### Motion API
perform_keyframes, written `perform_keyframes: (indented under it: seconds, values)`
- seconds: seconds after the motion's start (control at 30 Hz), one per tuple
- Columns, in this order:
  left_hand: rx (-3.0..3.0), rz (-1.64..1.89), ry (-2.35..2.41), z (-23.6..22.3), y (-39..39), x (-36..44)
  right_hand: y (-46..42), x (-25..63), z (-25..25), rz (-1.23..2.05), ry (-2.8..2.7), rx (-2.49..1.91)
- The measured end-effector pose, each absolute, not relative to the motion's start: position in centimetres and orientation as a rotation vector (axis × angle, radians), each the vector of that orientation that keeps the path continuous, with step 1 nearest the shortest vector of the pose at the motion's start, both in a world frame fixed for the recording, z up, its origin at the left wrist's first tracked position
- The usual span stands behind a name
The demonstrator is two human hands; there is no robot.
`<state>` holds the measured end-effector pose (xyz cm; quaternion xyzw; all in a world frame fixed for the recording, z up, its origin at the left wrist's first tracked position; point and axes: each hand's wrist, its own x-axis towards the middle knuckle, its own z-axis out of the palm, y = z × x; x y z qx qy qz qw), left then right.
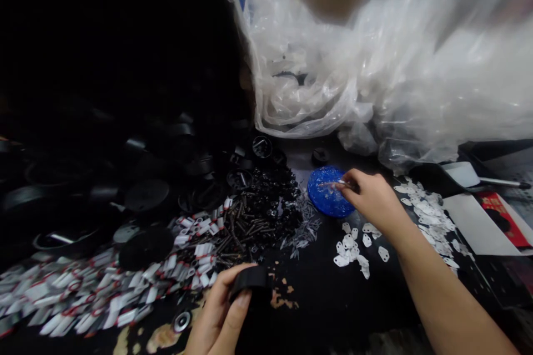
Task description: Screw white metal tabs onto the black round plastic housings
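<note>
My left hand (220,310) grips a round black plastic part (250,280) near the bottom edge of the dark worktop. My right hand (372,197) reaches forward and pinches a thin metal tool (333,183) whose tip lies over a small blue dish (327,191). White flat tabs (353,247) lie scattered just below that hand. A heap of dark screws and springs (250,222) sits between the two hands.
Black round housings (145,194) pile up at the left. White pieces with red wire (95,288) spread along the front left. Crumpled clear plastic bags (375,77) fill the back right. A white sheet (478,227) and a red card (499,216) lie at the right.
</note>
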<state>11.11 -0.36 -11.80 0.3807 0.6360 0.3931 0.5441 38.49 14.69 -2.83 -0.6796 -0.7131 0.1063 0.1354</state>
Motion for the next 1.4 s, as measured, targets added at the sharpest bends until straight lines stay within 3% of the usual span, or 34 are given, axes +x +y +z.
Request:
perform_keyframes:
  seconds: [0.2, 0.4, 0.7, 0.93, 1.13, 1.2, 1.33, 1.4]
  values:
    - [0.472, 1.087, 1.251, -9.4, -0.2, 13.4, 10.0, 36.3, -2.9, 0.688, -1.716, -1.745]
    - [0.184, 1.114, 0.852, -6.5, 0.8, 14.8, 5.4, 31.8, -3.9, 1.303, -1.364, -1.438]
    - [0.177, 1.105, 0.784, -6.5, 0.4, 14.3, 4.6, 30.0, -2.4, 1.074, -1.658, -1.506]
    - [0.685, 1.125, 1.202, -7.1, -0.7, 13.5, 4.0, 30.1, -2.4, 0.974, -1.87, -1.53]
    - [0.601, 0.986, 0.983, -7.2, -0.5, 12.9, 3.1, 30.5, -2.5, 0.641, -2.118, -1.197]
    - [0.501, 0.926, 0.902, -7.3, -0.7, 12.6, 2.8, 31.0, -2.7, 0.8, -2.102, -1.216]
    - [0.434, 0.84, 0.836, -8.0, -2.0, 11.5, 2.2, 31.6, -3.0, 1.677, -1.823, -1.266]
    - [0.535, 0.817, 0.843, -8.5, -3.0, 10.8, 1.9, 31.3, -3.3, 1.888, -1.703, -1.293]
